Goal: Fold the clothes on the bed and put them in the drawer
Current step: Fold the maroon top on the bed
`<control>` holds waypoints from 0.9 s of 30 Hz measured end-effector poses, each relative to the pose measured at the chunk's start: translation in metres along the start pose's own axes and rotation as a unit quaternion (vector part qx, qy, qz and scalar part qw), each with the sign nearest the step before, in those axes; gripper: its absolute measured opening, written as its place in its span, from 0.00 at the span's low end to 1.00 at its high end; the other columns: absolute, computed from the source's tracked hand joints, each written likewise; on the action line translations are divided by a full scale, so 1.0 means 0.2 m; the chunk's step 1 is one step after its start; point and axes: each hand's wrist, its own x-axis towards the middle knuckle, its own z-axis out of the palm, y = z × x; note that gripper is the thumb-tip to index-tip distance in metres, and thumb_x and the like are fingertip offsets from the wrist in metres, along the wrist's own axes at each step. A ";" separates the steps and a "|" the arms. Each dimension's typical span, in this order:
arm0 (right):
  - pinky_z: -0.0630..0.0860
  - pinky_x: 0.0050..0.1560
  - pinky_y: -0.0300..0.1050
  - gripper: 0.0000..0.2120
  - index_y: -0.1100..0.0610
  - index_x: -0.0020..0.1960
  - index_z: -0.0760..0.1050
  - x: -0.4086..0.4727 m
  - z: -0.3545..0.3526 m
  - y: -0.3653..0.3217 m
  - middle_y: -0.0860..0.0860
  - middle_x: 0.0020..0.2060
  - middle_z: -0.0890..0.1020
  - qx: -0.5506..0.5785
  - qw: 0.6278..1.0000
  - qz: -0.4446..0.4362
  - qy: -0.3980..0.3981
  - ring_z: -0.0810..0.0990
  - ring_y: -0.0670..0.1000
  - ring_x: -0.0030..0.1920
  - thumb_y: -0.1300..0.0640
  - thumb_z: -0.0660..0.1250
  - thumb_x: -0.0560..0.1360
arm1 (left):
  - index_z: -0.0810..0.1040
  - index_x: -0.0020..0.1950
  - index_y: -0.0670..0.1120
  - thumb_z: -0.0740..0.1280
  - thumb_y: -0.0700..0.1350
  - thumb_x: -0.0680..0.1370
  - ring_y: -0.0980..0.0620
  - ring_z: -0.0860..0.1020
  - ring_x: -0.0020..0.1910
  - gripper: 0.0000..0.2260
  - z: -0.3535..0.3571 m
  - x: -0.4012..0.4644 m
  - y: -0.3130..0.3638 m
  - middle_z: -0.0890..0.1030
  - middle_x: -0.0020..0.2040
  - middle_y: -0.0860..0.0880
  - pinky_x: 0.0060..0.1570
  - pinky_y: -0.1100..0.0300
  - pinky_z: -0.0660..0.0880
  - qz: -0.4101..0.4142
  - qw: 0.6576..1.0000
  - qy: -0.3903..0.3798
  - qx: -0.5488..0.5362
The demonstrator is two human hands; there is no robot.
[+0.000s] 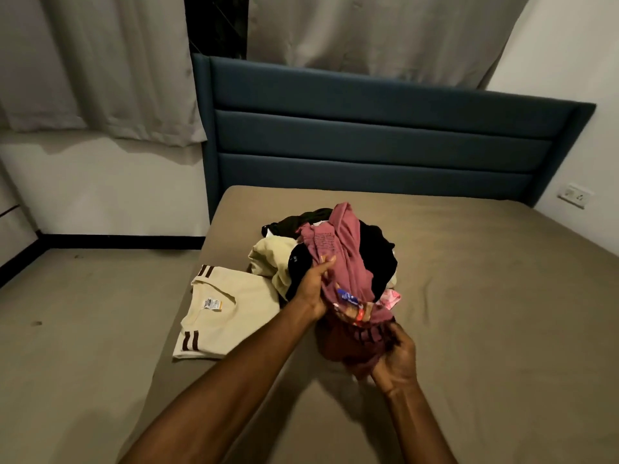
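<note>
Pink garment (348,262), crumpled, printed, gripped by both hands.

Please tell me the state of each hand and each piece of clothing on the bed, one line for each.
left hand: grips the pink garment from the left side.
right hand: grips the pink garment's lower end.
pink garment: bunched, unfolded, lifted off the pile.
cream shirt: folded, flat, near the bed's left edge.
pile of clothes: crumpled, unfolded, mid-bed.
bed: covered with a brown sheet.
</note>
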 end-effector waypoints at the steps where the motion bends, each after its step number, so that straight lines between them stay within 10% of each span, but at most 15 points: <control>1: 0.85 0.52 0.55 0.40 0.61 0.55 0.87 0.00 -0.02 -0.01 0.61 0.60 0.84 0.013 1.000 -0.009 -0.005 0.86 0.59 0.54 0.55 0.89 0.43 | 0.80 0.63 0.41 0.70 0.46 0.79 0.39 0.83 0.56 0.15 0.06 0.00 0.05 0.83 0.59 0.40 0.63 0.41 0.77 0.007 1.000 0.000 -0.004; 8: 0.84 0.53 0.50 0.36 0.60 0.55 0.87 0.10 0.09 -0.09 0.58 0.57 0.85 0.042 0.998 -0.038 -0.035 0.87 0.54 0.54 0.59 0.90 0.48 | 0.81 0.34 0.48 0.72 0.41 0.78 0.44 0.81 0.42 0.12 0.47 0.02 0.41 0.83 0.39 0.47 0.63 0.42 0.77 0.057 0.997 -0.047 0.016; 17: 0.71 0.71 0.64 0.28 0.55 0.73 0.75 0.10 0.17 -0.06 0.59 0.65 0.81 0.051 0.999 -0.012 0.005 0.78 0.63 0.67 0.39 0.65 0.79 | 0.84 0.57 0.39 0.66 0.38 0.77 0.44 0.83 0.51 0.11 0.34 -0.23 0.52 0.85 0.53 0.42 0.58 0.53 0.80 0.016 0.973 -0.225 0.053; 23: 0.84 0.52 0.56 0.25 0.58 0.57 0.87 -0.02 0.22 -0.12 0.58 0.61 0.84 -0.034 0.998 -0.044 -0.018 0.85 0.60 0.58 0.47 0.80 0.64 | 0.83 0.62 0.38 0.70 0.42 0.78 0.41 0.82 0.59 0.14 -0.07 -0.39 0.27 0.81 0.64 0.39 0.63 0.50 0.78 -0.110 0.969 -0.176 0.133; 27: 0.75 0.70 0.55 0.24 0.60 0.67 0.80 -0.16 0.19 -0.29 0.59 0.69 0.79 -0.051 0.997 -0.044 -0.029 0.78 0.58 0.69 0.46 0.69 0.77 | 0.77 0.70 0.39 0.65 0.48 0.83 0.37 0.77 0.67 0.19 -0.34 -0.51 0.10 0.76 0.70 0.36 0.66 0.46 0.75 -0.172 0.966 -0.163 0.101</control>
